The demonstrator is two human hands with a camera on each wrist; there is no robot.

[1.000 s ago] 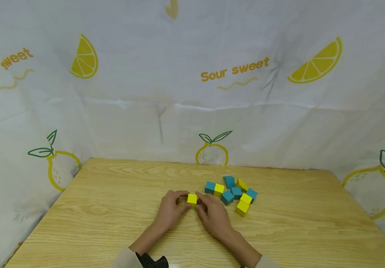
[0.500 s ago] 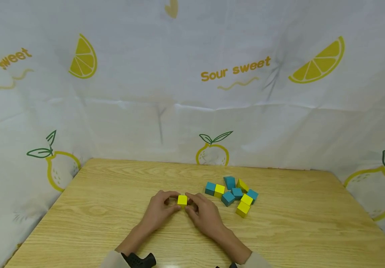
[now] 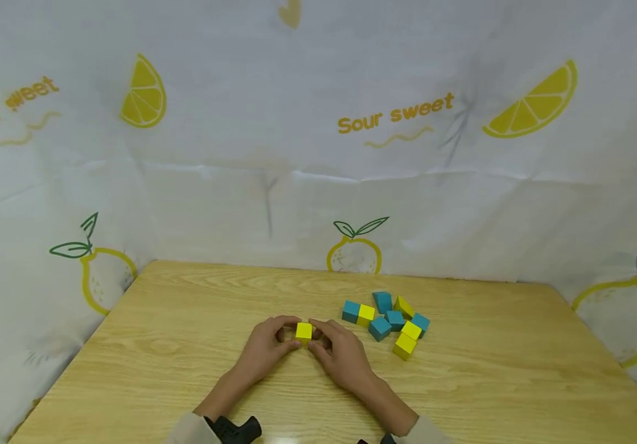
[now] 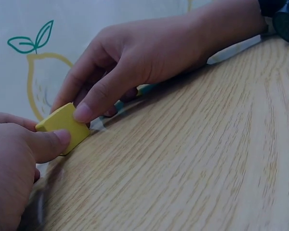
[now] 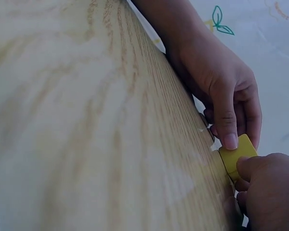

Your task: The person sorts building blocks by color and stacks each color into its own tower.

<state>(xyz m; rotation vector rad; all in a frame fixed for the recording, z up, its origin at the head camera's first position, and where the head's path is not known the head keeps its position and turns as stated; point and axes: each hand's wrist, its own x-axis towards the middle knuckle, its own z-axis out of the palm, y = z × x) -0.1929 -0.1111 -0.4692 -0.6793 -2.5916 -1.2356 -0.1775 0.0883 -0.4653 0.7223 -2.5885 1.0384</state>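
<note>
In the head view, a yellow cube (image 3: 304,333) is on the wooden table between my two hands. From its left side, my left hand (image 3: 265,346) pinches it with thumb and fingers. My right hand (image 3: 341,354) pinches the same cube from the right. Up close in the left wrist view, both thumbs press the near face of the yellow cube (image 4: 67,127). The right wrist view also has the thumbs on the cube (image 5: 237,155), whose far side is mostly hidden behind fingers.
Right of my right hand lies a loose group of blocks: several blue ones, such as a blue cube (image 3: 380,328), and yellow ones, such as a yellow cube (image 3: 404,346) and a yellow wedge (image 3: 404,306). A lemon-printed white cloth (image 3: 229,216) stands behind the wooden table (image 3: 185,320).
Both hands have shifted left across the table with the yellow cube between them, away from the block group. Over the last half second they are nearly still.
</note>
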